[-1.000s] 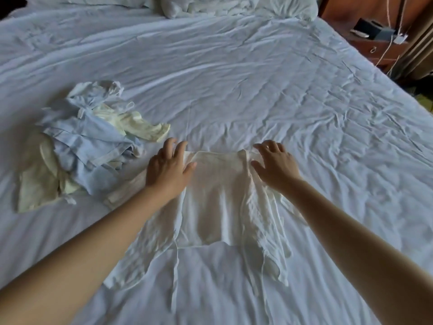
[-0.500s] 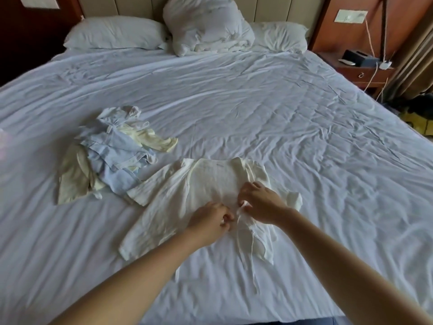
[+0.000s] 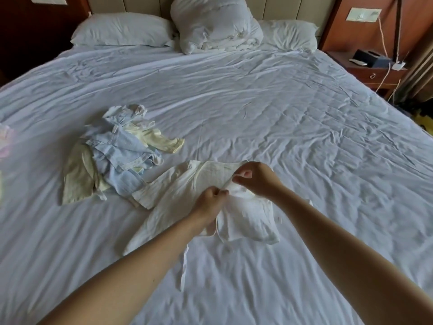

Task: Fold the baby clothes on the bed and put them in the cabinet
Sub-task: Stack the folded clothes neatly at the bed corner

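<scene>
Near the middle of the bed (image 3: pixel 293 127), the left hand (image 3: pixel 212 198) is pinching the white cloth of the top (image 3: pixel 173 195), fingers curled and thumb pressing against them. Just beyond it, the right hand (image 3: pixel 255 179) is gripping the same cloth, fingers bent around a raised fold. A short band of fabric is stretching taut between the two hands. The top is lying spread on the sheet under both wrists, one sleeve reaching out to the left, its right flap bunching below the right forearm. A loose tie (image 3: pixel 184 270) is trailing from its hem toward the near edge. Just left of the top, touching the sleeve, a pile (image 3: pixel 117 160) of blue and pale yellow clothes is sitting unfolded. At the headboard, two pillows (image 3: pixel 121 31) are flanking a bundled duvet (image 3: pixel 215 24). A nightstand (image 3: pixel 372 75) is standing at far right.
</scene>
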Tool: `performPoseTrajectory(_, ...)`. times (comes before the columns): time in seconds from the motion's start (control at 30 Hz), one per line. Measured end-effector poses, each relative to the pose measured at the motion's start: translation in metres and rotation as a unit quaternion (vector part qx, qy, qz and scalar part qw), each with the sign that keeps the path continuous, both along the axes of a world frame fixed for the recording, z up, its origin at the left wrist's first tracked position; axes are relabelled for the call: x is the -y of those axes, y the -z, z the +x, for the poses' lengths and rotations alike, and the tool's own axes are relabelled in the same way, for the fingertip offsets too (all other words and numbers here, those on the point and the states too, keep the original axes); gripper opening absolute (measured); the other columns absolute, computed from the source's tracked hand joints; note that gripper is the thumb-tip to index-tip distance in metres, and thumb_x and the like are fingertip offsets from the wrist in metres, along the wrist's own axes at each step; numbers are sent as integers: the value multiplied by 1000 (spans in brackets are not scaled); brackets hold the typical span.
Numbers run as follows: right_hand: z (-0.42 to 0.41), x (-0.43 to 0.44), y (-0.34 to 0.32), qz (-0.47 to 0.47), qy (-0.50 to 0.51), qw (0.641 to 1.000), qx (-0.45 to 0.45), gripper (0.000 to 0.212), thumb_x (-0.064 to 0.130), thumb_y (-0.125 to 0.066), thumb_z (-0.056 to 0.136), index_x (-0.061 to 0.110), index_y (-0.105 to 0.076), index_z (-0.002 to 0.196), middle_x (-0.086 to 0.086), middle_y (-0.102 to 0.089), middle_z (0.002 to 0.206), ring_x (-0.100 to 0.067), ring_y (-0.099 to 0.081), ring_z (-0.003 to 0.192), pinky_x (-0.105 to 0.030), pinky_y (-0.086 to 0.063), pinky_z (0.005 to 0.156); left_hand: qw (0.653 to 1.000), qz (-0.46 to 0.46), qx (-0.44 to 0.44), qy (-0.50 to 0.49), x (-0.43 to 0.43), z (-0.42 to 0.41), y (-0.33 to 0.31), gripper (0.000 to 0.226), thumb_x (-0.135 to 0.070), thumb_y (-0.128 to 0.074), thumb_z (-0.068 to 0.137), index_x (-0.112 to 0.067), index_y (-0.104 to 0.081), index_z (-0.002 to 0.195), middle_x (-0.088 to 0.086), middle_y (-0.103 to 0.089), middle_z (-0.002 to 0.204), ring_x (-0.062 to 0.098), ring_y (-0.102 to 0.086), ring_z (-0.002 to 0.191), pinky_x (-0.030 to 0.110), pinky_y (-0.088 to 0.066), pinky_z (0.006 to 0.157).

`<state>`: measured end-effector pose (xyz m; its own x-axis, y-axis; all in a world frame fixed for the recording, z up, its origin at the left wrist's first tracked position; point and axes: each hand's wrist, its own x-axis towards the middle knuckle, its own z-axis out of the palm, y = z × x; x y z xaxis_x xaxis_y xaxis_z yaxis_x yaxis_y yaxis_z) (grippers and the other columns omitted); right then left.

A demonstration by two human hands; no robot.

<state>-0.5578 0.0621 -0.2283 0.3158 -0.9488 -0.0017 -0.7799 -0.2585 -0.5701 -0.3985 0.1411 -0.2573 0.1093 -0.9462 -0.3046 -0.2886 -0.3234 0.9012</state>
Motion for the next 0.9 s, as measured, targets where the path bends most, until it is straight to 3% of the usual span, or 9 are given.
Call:
performPoseTrajectory(0.1, 20, 13, 4, -7, 8, 1000, -15, 15, 44, -67, 86, 35, -73, 95, 16, -67, 99, -4, -60, 95, -28, -44, 74, 999, -5, 45, -23, 12, 24, 3, 21, -35, -50, 97, -14, -55, 99, -4, -58, 85, 16, -55, 81, 30, -40, 72)
performPoseTrajectory(0.2, 38, 26, 17, -21, 4, 1000, 11, 18, 42, -65, 87, 30, -74, 98, 11, -71, 97, -12, -64, 97, -34, -50, 80, 997, -1, 75, -22, 21, 41, 12, 24, -37, -55, 95, -14, -55, 105, -3, -60, 93, 15, -56, 85, 29, -40, 73)
performPoseTrajectory(0.33, 53, 36, 39, -36, 20, 997, -59, 20, 41, -63, 85, 33, -74, 99, -1, -71, 99, -24, -57, 104, -34, -40, 88, 996, 50, 71, 28, 22, 52, 32, 41, -32, -69, 84, -8, -55, 114, 9, -64, 106, 18, -59, 90, 30, -45, 69)
performPoseTrajectory(0.43, 60, 39, 52, -51, 26, 994, -95, 23, 42, -63, 83, 32, -72, 101, 1, -68, 105, -20, -47, 112, -34, -30, 99, 986, 50, 149, 56, 19, 52, 35, 45, -31, -72, 79, -14, -49, 114, 4, -61, 106, 22, -61, 94, 38, -53, 80)
performPoseTrajectory(0.5, 61, 42, 59, -75, 15, 990, -123, 30, 47, -61, 84, 30, -68, 108, 1, -66, 111, -20, -44, 116, -35, -23, 107, 972, 37, 217, 76, 18, 52, 32, 43, -35, -73, 79, -18, -45, 108, 1, -61, 99, 22, -62, 89, 41, -54, 79)
performPoseTrajectory(0.6, 53, 38, 60, -105, 1, 986, -126, 45, 51, -59, 87, 29, -61, 125, -1, -58, 122, -23, -38, 127, -42, -15, 117, 934, -21, 339, 109, 13, 50, 23, 56, -43, -72, 82, -17, -39, 119, -1, -59, 106, 23, -62, 93, 33, -48, 71)
performPoseTrajectory(0.73, 27, 4, 52, -155, 4, 987, -40, 45, 46, -57, 87, 23, -61, 125, 0, -58, 121, -24, -42, 125, -37, -26, 110, 870, -115, 461, 128, -5, 50, 17, 79, -45, -69, 83, -25, -27, 147, 2, -48, 130, 24, -59, 106, 35, -50, 75)
performPoseTrajectory(0.83, 0, -41, 53, -157, 9, 988, -6, 38, 47, -57, 86, 25, -67, 116, 4, -62, 113, -21, -50, 115, -39, -40, 99, 837, -263, 465, 121, -27, 52, 24, 48, -34, -67, 81, -21, -56, 126, 2, -50, 125, 27, -57, 106, 38, -49, 80)
performPoseTrajectory(0.9, -18, -72, 55, -156, 27, 987, 3, 40, 53, -53, 85, 27, -69, 111, 8, -63, 106, -18, -53, 108, -37, -46, 92, 836, -313, 430, 136, -46, 50, 29, 39, -40, -56, 82, -20, -61, 115, -1, -56, 117, 24, -59, 103, 37, -50, 82)
